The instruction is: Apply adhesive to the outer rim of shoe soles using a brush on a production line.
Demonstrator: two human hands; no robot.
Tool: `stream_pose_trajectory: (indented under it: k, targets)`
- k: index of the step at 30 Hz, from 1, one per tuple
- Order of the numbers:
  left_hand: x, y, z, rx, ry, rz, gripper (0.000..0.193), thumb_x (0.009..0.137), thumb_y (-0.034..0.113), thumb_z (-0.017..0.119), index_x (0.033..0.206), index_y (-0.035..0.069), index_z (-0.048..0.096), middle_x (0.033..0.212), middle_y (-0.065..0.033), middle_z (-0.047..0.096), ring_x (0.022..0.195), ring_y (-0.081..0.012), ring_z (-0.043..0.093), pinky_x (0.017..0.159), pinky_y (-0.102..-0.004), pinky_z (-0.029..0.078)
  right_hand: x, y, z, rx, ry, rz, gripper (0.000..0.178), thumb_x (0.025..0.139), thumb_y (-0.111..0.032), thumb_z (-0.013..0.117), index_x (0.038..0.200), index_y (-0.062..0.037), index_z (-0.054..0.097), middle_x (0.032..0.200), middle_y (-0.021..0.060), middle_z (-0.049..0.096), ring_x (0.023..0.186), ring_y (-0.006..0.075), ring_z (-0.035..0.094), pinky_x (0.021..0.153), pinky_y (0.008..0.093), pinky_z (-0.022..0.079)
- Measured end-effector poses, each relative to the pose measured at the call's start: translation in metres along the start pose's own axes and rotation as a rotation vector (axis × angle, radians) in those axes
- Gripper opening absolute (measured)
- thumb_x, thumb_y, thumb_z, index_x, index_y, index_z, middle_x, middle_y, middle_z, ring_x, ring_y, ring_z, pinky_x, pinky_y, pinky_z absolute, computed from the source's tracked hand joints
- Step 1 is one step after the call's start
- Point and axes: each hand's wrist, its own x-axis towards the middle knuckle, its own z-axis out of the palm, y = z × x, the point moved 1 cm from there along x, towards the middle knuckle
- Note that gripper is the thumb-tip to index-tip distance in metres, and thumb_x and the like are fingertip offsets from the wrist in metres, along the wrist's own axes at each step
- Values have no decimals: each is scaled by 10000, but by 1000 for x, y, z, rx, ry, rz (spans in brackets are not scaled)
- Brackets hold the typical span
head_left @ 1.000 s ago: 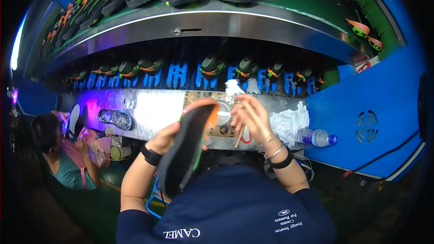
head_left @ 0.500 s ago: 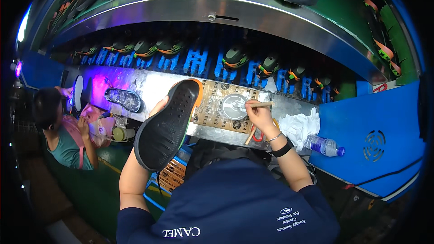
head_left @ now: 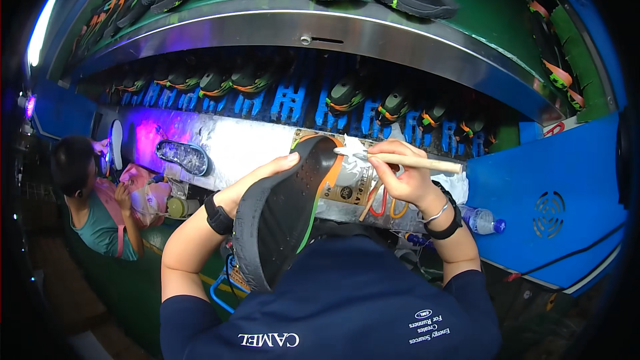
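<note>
My left hand (head_left: 268,171) grips a black shoe sole (head_left: 280,220) with an orange and green edge, its thumb resting on the side. The sole stands tilted, its perforated inside turned up toward me. In my right hand (head_left: 405,177) is a brush (head_left: 433,163) with a pale wooden handle, pinched between thumb and fingers. The brush tip is at the orange-edged end of the sole; whether it touches cannot be made out. Beneath lies brown printed cardboard (head_left: 333,192) on the metal bench, with a grey-white smeared patch partly hidden by the sole and brush.
Red-and-orange-handled scissors (head_left: 375,212) lie below my right hand. White crumpled paper (head_left: 460,188) and a plastic bottle (head_left: 481,220) are at the right. Shoes stand on blue racks (head_left: 289,99) behind the bench, under a metal-edged shelf (head_left: 373,25). A co-worker (head_left: 100,207) holds a sole at left.
The sole has moved right and nearer the cardboard's middle. My right hand has lifted the brush off the smeared patch and brought its tip to the sole's end.
</note>
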Motion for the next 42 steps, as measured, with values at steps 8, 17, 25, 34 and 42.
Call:
stream_pose_trajectory:
  k: [8, 17, 25, 34, 42]
  targets:
    - [4, 6, -2, 84, -157, -17, 429, 850, 349, 496, 1149, 43, 466, 955, -52, 565, 784, -95, 560, 673, -215, 475, 17, -6, -4, -94, 29, -305, 123, 707, 33, 611, 826, 32, 582, 720, 125, 592, 564, 172, 546, 507, 239, 428]
    - [23, 10, -8, 225, -227, 166, 510, 829, 343, 524, 1192, 5, 406, 1028, -89, 536, 883, -114, 534, 745, -243, 456, 0, -3, -3, -50, 35, -170, 97, 713, 29, 595, 810, 23, 584, 692, 110, 591, 545, 136, 540, 481, 224, 413]
    - [32, 10, 0, 326, -269, 260, 541, 819, 326, 539, 1222, 3, 379, 1053, -85, 517, 994, -124, 478, 835, -250, 400, -13, -2, -5, 170, 115, -28, 101, 738, 19, 579, 835, 45, 589, 751, 92, 598, 639, 104, 553, 561, 204, 434]
    - [44, 6, -9, 466, -186, 334, 622, 779, 374, 575, 1252, 31, 362, 792, -4, 530, 566, -21, 461, 466, -162, 370, -12, -9, 1, 16, 187, -54, 84, 726, 27, 593, 810, 28, 591, 712, 75, 590, 555, 80, 504, 484, 195, 394]
    - [43, 13, -6, 465, -171, 352, 622, 775, 354, 584, 1252, 30, 352, 748, -10, 544, 536, -32, 498, 442, -170, 400, -22, -26, 8, 236, 99, 60, 64, 738, 6, 604, 798, 21, 587, 686, 60, 595, 529, 77, 527, 472, 190, 418]
